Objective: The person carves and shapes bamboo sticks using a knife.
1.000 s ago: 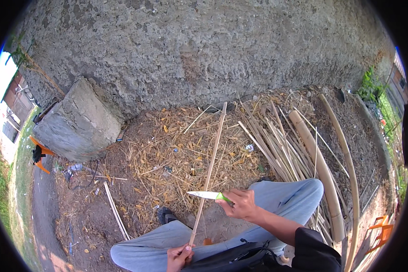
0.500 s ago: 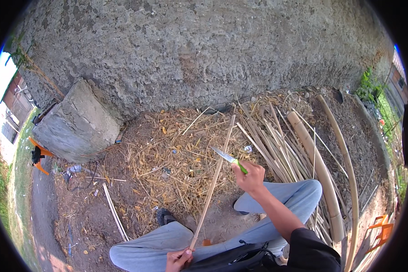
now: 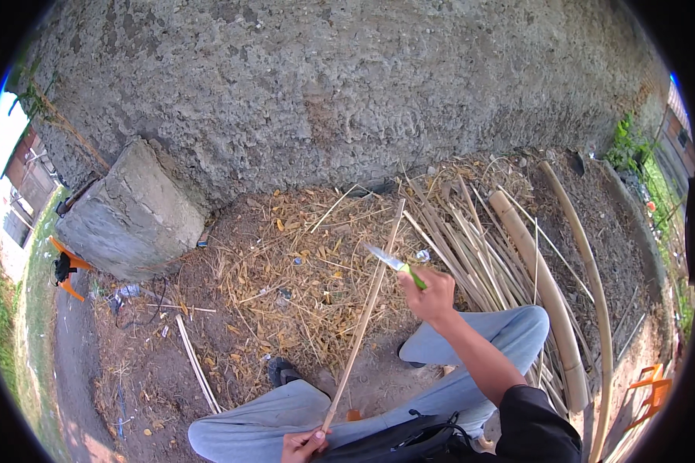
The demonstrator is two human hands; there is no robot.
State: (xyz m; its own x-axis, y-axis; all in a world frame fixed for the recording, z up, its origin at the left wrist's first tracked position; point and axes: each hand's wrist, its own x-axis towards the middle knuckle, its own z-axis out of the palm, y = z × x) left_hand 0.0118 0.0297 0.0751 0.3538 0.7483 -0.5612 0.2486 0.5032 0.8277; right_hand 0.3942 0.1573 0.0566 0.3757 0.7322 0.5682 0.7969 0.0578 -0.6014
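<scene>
A long, thin bamboo strip point(image 3: 361, 320) slants up and away between my knees. Its near end is pinched between the thumb and fingers of my left hand point(image 3: 304, 445), low over my lap. My right hand point(image 3: 429, 294) is closed round the green handle of a small knife point(image 3: 390, 259). The knife's blade points to the far left and lies across the strip's upper part; whether the edge touches the strip, I cannot tell. Part of the handle is hidden by my fingers.
Several split bamboo strips point(image 3: 471, 255) lie in a pile at the right, beside a thick bamboo pole point(image 3: 539, 289) and a longer curved one point(image 3: 587, 270). A concrete block point(image 3: 135, 212) stands at the left against the rough wall point(image 3: 347, 92). Dry leaves and shavings cover the ground.
My right hand and the knife have shifted slightly right, and the blade has turned a little. The strip's far end has moved slightly right. My left hand keeps its grip.
</scene>
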